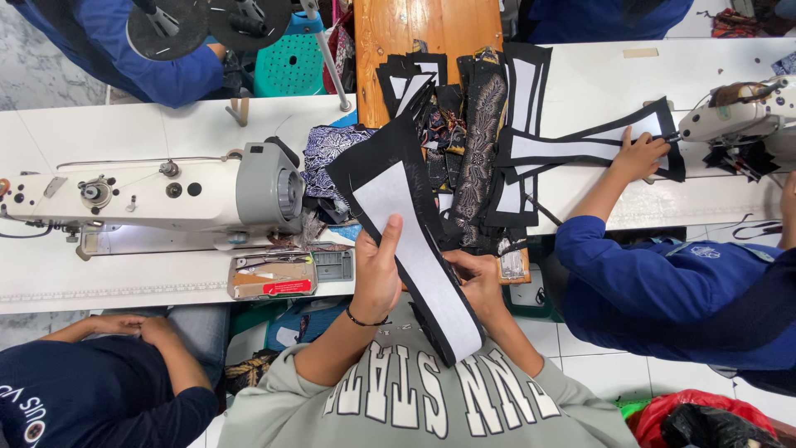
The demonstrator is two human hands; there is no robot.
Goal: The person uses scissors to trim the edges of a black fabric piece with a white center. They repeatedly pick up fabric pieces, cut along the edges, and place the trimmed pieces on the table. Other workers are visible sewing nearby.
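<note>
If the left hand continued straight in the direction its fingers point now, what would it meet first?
Probably the patterned cloth beside the sewing machine. The left hand points up the picture along the black-and-white fabric piece it holds; depth is unclear.

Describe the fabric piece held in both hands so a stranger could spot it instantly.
Start at the white sewing machine on the left table. Just right of it, the left hand and right hand hold a long curved fabric piece. Unlike the stacked pieces behind, it is lifted, black-edged with a white middle.
</note>
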